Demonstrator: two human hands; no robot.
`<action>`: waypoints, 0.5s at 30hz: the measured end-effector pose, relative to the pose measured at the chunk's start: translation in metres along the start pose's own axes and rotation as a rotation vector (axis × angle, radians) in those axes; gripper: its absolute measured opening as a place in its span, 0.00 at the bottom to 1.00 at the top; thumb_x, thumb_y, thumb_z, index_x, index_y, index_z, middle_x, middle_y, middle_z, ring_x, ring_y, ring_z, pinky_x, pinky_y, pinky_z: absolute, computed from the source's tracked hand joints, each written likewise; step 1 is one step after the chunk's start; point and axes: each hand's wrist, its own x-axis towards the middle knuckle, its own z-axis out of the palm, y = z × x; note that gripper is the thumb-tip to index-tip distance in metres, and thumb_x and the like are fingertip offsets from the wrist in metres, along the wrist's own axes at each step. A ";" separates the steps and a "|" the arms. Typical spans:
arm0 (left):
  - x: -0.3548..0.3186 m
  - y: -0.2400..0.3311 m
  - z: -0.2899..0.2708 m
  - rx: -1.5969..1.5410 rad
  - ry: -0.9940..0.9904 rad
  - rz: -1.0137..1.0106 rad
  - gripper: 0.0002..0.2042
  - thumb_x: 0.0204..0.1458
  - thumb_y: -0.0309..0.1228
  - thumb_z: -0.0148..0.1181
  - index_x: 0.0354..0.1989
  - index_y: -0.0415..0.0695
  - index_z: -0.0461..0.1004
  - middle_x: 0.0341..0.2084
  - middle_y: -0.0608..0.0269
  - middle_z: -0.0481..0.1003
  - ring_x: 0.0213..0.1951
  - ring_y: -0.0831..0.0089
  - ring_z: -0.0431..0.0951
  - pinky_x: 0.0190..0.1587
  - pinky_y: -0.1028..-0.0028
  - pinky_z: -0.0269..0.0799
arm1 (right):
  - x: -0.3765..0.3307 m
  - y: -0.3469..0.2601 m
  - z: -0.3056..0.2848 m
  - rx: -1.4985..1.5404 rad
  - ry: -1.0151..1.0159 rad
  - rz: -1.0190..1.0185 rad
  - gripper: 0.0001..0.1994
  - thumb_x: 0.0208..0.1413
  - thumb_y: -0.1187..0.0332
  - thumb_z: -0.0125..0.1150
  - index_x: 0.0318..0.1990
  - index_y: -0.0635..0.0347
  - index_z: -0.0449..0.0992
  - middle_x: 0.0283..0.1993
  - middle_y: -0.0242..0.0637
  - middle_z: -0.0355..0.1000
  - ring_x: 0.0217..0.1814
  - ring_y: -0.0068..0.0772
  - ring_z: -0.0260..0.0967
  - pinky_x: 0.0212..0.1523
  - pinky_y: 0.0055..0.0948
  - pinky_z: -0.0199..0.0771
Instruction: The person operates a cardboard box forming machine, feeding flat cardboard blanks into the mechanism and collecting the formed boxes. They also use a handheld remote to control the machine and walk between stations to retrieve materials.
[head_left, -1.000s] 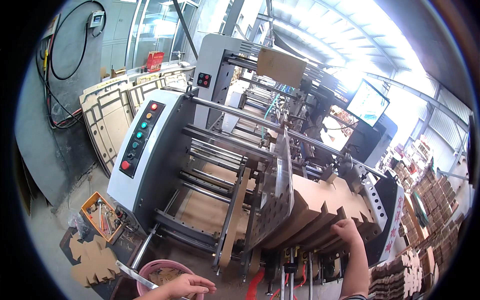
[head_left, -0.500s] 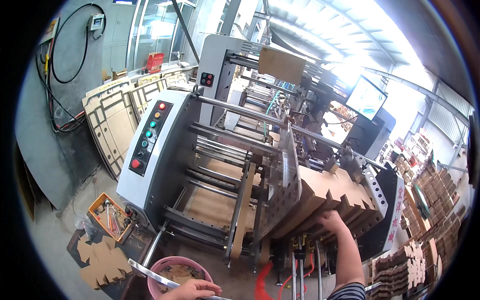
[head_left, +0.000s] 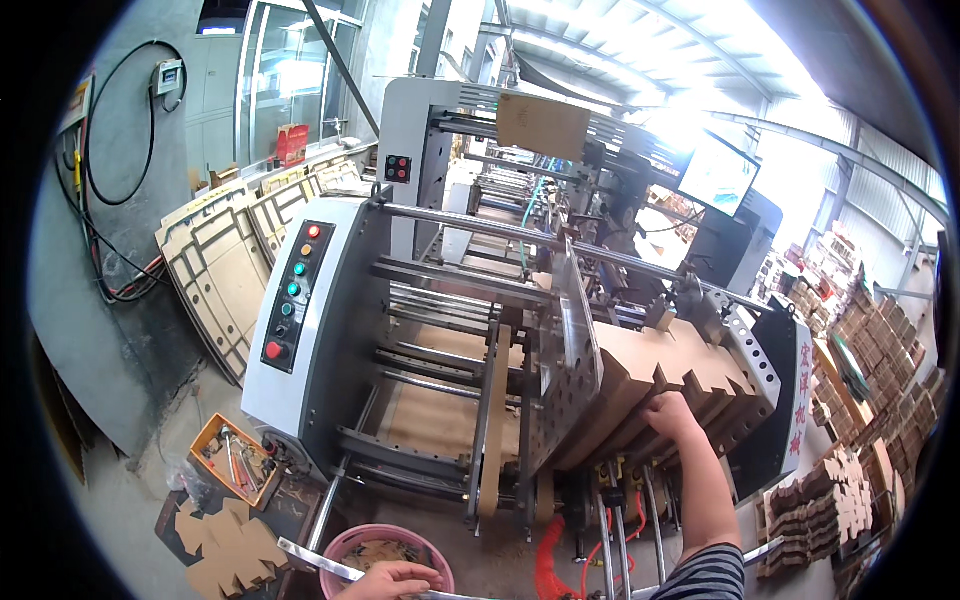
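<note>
Cardboard stack (head_left: 650, 385) gripped by right hand (head_left: 668, 412), left hand (head_left: 392, 580) cut off, grip unclear, beside pink bucket (head_left: 345, 545)

We see brown die-cut cardboard blanks (head_left: 665, 375), a pink round plastic basin (head_left: 385, 545), our black-and-white striped sleeve (head_left: 712, 577), an orange tool tray (head_left: 232, 458), and red and green buttons (head_left: 290, 290).

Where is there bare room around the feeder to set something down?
Bare concrete floor lies between the grey wall and the orange tool tray. The right side is crowded with cardboard stacks. The right hand presses the blank stack; the left hand rests on the pink bucket.
</note>
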 end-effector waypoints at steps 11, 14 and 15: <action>0.006 0.020 0.000 -0.043 0.055 -0.026 0.11 0.51 0.28 0.59 0.42 0.38 0.76 0.37 0.61 0.78 0.41 0.74 0.77 0.43 0.74 0.73 | -0.061 -0.066 -0.039 0.091 -0.433 -0.185 0.14 0.48 0.61 0.61 0.38 0.61 0.79 0.34 0.45 0.76 0.37 0.41 0.74 0.43 0.33 0.72; 0.004 0.023 -0.005 -0.024 0.049 -0.054 0.11 0.51 0.28 0.59 0.42 0.38 0.77 0.37 0.62 0.78 0.41 0.74 0.77 0.44 0.74 0.72 | -0.081 -0.085 -0.037 0.139 -0.526 -0.264 0.15 0.50 0.61 0.62 0.41 0.61 0.78 0.35 0.43 0.77 0.37 0.38 0.74 0.43 0.32 0.73; 0.003 0.023 -0.006 -0.022 0.046 -0.045 0.11 0.51 0.28 0.59 0.42 0.38 0.77 0.37 0.62 0.78 0.41 0.74 0.76 0.44 0.74 0.72 | -0.088 -0.095 -0.037 0.122 -0.542 -0.309 0.15 0.50 0.61 0.63 0.41 0.61 0.78 0.34 0.41 0.77 0.36 0.34 0.75 0.43 0.29 0.73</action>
